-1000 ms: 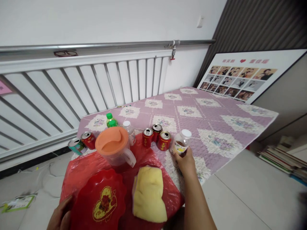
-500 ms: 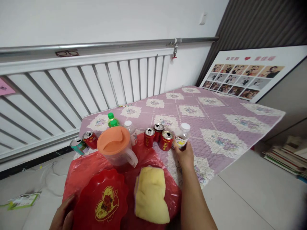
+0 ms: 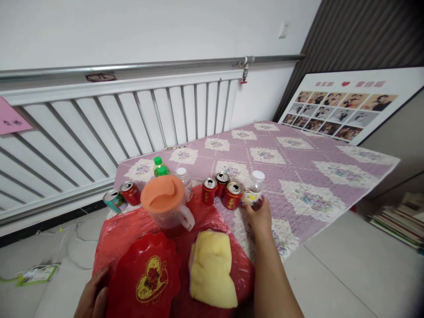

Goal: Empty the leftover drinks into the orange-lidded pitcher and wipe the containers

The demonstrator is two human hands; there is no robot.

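My right hand (image 3: 260, 216) is curled around the lower part of a clear plastic bottle (image 3: 256, 185) with a white cap and a printed label, standing upright on the quilted cloth. Just left of it stand three red drink cans with open tops, the nearest can (image 3: 232, 196) right beside the bottle. My left hand (image 3: 92, 293) rests at the left rim of a red scalloped tray (image 3: 152, 247), fingers slightly apart and partly cut off by the frame. A folded yellow cloth (image 3: 213, 269) lies to the tray's right.
Behind the tray stands a clear pitcher (image 3: 167, 207) with an orange lid. Near it are another white-capped bottle (image 3: 184, 183), green-capped bottles (image 3: 158, 165), a red can (image 3: 130, 193) and a teal can (image 3: 115, 202). A radiator (image 3: 139, 119) lines the wall.
The whole view has shifted slightly, so things appear a little further right. My right hand stays at the bottle and my left hand stays by the tray.
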